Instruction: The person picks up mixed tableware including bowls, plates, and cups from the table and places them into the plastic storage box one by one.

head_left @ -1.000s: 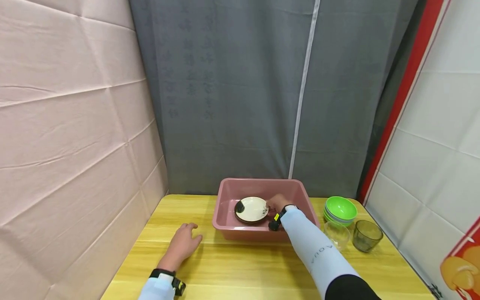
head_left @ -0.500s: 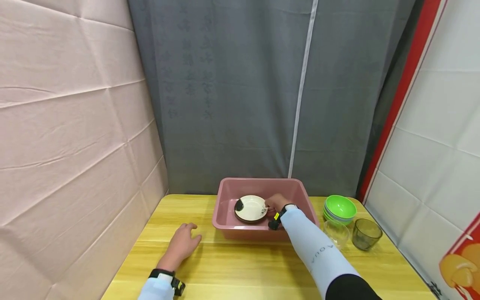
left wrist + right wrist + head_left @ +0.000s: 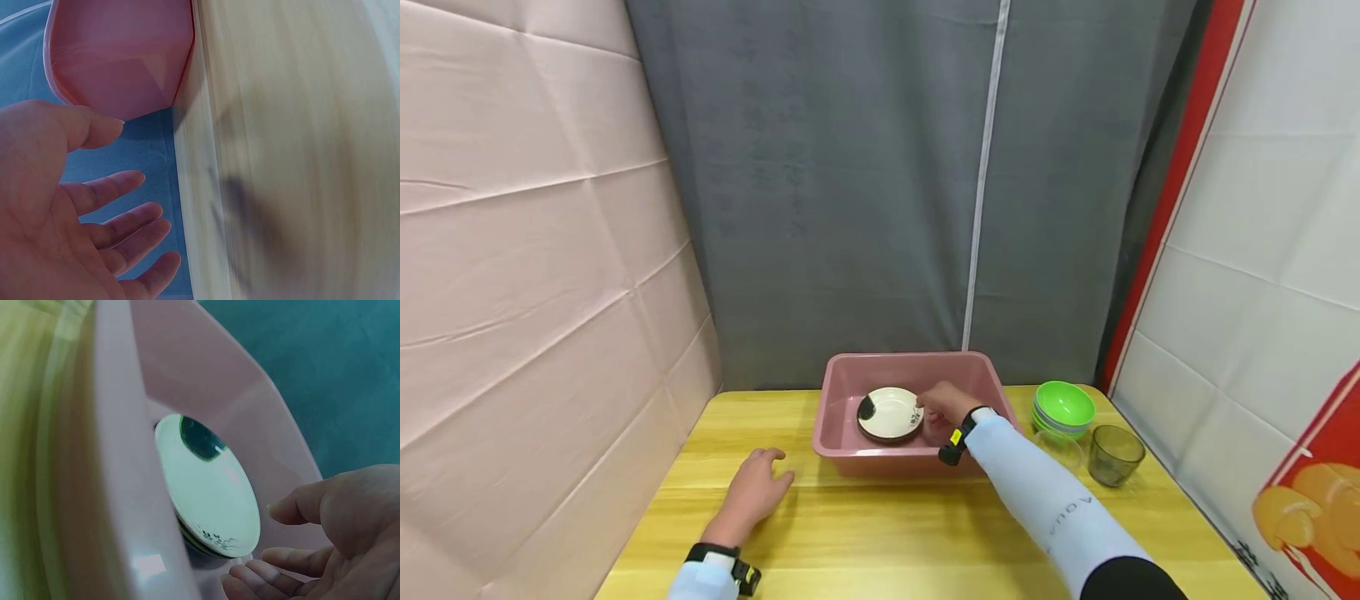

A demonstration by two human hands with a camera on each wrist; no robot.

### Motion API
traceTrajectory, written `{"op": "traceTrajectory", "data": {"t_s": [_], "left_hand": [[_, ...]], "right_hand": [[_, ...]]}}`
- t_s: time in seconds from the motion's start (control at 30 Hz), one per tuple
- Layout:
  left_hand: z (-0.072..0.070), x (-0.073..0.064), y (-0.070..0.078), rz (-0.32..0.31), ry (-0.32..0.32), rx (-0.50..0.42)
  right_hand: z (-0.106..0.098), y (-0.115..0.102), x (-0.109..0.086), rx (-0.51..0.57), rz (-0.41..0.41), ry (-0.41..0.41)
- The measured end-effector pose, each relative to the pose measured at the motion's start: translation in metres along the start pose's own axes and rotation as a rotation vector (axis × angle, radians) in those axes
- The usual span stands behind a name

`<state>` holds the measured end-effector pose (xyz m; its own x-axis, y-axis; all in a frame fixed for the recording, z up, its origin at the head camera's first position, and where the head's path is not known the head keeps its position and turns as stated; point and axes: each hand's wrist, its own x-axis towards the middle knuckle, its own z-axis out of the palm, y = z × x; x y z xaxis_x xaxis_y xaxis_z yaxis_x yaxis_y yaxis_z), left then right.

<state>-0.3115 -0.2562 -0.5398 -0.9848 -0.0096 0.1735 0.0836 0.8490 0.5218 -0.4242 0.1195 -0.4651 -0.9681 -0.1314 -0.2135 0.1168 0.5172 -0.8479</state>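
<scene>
A round white dish with a dark patch and small printed marks lies in the pink plastic basin. Dark rims under it in the right wrist view suggest other dishes stacked below. At its right edge is my right hand, inside the basin. In the right wrist view, the thumb and fingers of that hand are spread apart beside the dish's rim, gripping nothing. My left hand hovers over the table left of the basin, fingers loosely spread and holding nothing.
To the basin's right stand a stack of bowls, green on top, a clear glass and a smoky tinted glass. Beneath everything is a wood-grain table. A grey curtain hangs behind, with fabric walls on both sides.
The head view has shifted slightly, so everything appears farther left. My right hand has drawn a little away from the dish, while the dish stays in the basin. The left hand is nearly still.
</scene>
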Motion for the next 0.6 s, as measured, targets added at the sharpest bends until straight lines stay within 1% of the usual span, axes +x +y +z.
{"op": "traceTrajectory", "data": {"t_s": [0.17,0.27,0.37,0.43,0.6], "left_hand": [[-0.005,0.000,-0.005,-0.013,-0.008,0.001],[-0.005,0.000,-0.007,-0.013,-0.020,-0.007],[-0.006,-0.002,-0.006,-0.003,-0.025,-0.016],[-0.006,-0.003,-0.006,0.003,-0.028,-0.020],[-0.006,-0.006,-0.004,0.011,-0.035,-0.026]], "right_hand": [[-0.004,-0.007,-0.003,-0.041,-0.002,0.041],[-0.012,-0.007,-0.011,-0.067,-0.034,0.046],[-0.023,-0.004,-0.024,-0.089,-0.087,0.047],[-0.030,-0.002,-0.033,-0.101,-0.123,0.064],[-0.047,0.006,-0.057,-0.090,-0.173,0.088]]}}
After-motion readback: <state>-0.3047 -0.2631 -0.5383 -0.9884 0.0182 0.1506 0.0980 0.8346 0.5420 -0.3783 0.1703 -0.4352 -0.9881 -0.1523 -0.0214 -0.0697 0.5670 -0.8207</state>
